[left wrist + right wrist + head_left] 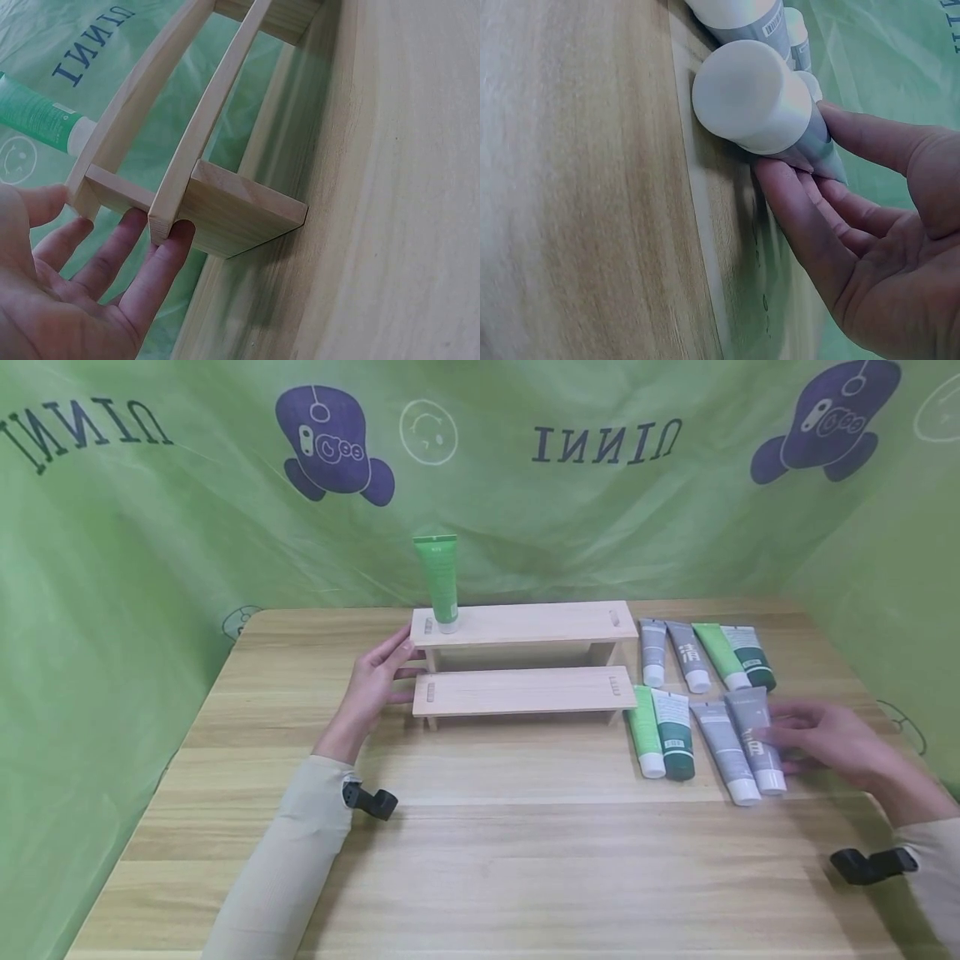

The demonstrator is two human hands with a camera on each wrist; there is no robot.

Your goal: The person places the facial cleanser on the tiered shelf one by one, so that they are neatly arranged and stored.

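Between right-hand fingers [799,214], grey tube [759,762]

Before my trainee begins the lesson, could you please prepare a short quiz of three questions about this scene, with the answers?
1. Count: how many tubes lie on the table?
2. True or false: the green tube that stands on the wooden rack is on its lower step.
3. Choose: what is the right grip holding? (a) the wooden rack (b) a gray tube (c) a green tube

Key:
1. Eight.
2. False; it stands cap-down on the upper step, at the left end.
3. b.
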